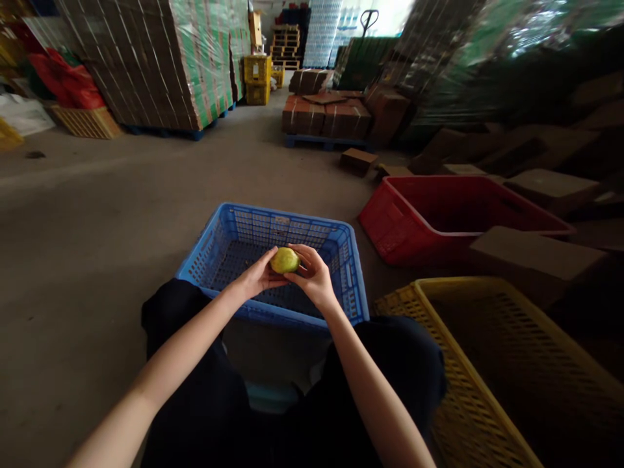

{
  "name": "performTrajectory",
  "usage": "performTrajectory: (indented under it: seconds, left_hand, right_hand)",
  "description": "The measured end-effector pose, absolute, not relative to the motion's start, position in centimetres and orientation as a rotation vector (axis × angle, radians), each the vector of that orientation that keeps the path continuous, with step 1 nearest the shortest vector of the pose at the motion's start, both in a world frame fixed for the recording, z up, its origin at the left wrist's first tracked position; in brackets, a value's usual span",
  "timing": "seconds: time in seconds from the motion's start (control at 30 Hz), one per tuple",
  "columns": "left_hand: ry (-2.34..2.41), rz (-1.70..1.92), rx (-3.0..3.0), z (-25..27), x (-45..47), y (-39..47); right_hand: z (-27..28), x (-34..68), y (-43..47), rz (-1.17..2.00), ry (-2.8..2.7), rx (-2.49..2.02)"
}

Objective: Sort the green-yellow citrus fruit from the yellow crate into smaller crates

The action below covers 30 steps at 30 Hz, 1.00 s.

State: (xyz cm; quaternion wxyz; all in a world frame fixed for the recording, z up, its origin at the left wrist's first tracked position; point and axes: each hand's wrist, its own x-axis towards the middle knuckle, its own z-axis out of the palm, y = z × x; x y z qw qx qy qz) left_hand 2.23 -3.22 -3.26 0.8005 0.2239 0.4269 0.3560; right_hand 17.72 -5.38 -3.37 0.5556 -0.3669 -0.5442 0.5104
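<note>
there are two hands, one fruit, one blue basket.

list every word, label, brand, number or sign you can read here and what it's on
None can be read.
Blue crate: small pale mark on the far wall, too small to read.
Far yellow crates: pale patch, perhaps a label, too blurred to read.
Fruit in the left hand and right hand: no writing seen.

A red tub sits just beyond a yellow crate; further off, strapped cartons rest on a blue pallet, near a tall wrapped stack.
</note>
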Motion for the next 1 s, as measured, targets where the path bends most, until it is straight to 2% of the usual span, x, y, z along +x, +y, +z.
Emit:
performTrajectory:
  seconds: [0.23,0.37,0.67,0.87,1.0]
  left_hand:
    - [0.862,0.988,0.631,-2.8,2.2,-3.9]
    - [0.837,1.094,0.699,-2.6,1.9,-4.0]
    - [0.824,1.132,0.808,-3.8,2.0,-3.6]
    - [0.966,0.827,0.648,-3.9,2.0,-3.5]
    - [0.947,0.755,0.503,-3.9,2.3,-3.5]
  right_hand:
    - [-4.1,17.9,-4.7,1.178,-1.102,-1.051]
    - [-4.3,17.9,-4.8,1.396,-0.993,-1.109]
    - [-4.3,17.0,-5.6,1.426,-0.973,-1.250]
    - [-4.2,17.2,-5.3,1.150,-0.960,-1.180]
    - [-4.5,17.2,-5.3,1.106,-1.072,-1.063]
